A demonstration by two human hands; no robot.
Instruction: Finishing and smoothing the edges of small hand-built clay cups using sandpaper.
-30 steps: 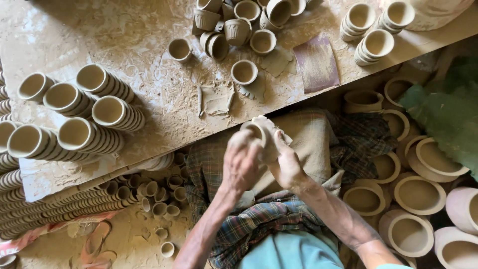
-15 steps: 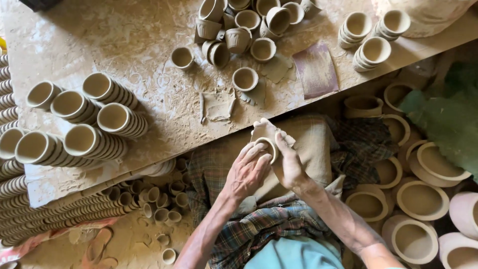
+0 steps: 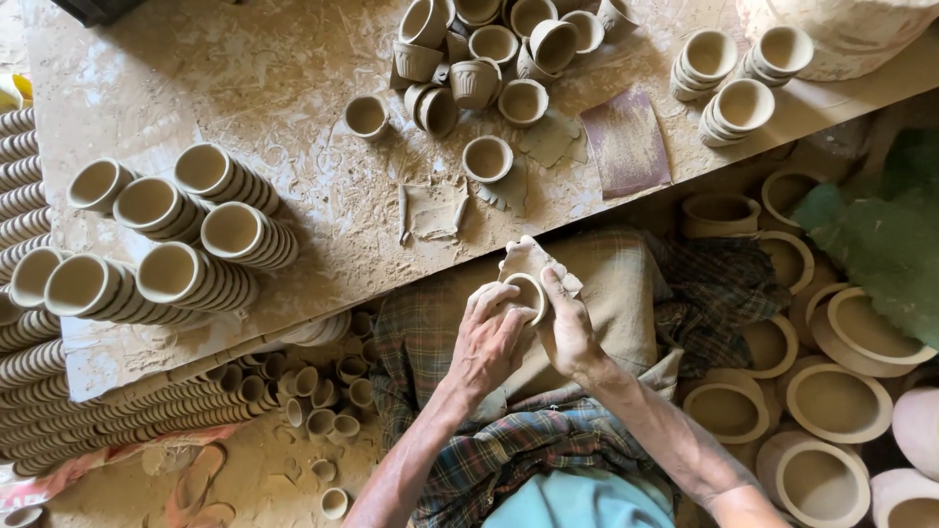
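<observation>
Small unfired clay cup (image 3: pixel 528 293) gripped between left hand (image 3: pixel 489 342) and right hand (image 3: pixel 567 328), held over checked cloth lap just below dusty clay-smeared table (image 3: pixel 293 88) edge, stacked cups (image 3: pixel 196 244) laid on table left of cup, wide clay bowls (image 3: pixel 831 401) crowded on floor to its right.

left hand (image 3: pixel 489 342) slid lower, fingers now cupping the clay cup (image 3: pixel 528 295) | cup mouth turned up | right hand (image 3: pixel 567 328) closer in
</observation>
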